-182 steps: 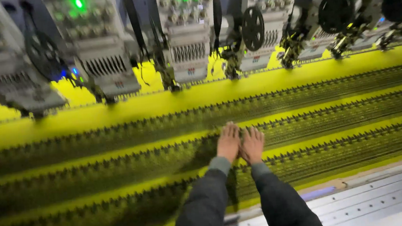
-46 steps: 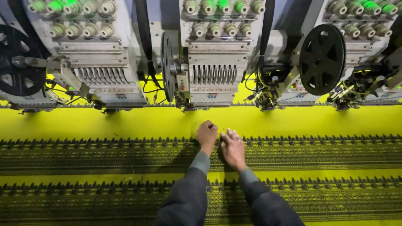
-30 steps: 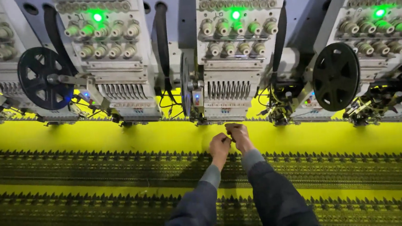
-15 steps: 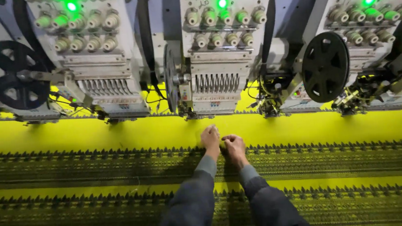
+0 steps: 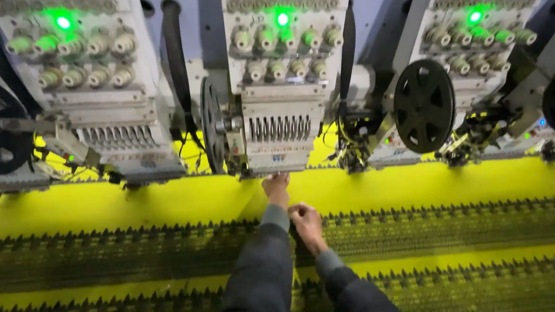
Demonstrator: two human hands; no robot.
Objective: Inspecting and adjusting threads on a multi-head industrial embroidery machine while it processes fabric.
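Note:
My left hand (image 5: 276, 187) reaches forward to the underside of the middle embroidery head (image 5: 282, 132), its fingertips right at the needle row and partly hidden there. Just behind it, my right hand (image 5: 307, 226) rests over the yellow fabric (image 5: 160, 204) with its fingers curled closed; I see nothing in it. Both arms wear dark grey sleeves. The fabric lies stretched flat under the heads and carries dark embroidered bands (image 5: 97, 255).
More embroidery heads stand at the left (image 5: 105, 125) and right (image 5: 477, 42), each with a green light. Black sequin reels (image 5: 423, 106) hang beside the heads. Further dark bands (image 5: 493, 284) cross the near fabric.
My left hand has moved forward from the embroidered band up to the base of the middle head. My right hand has stayed close behind it. The view has come nearer to the machine.

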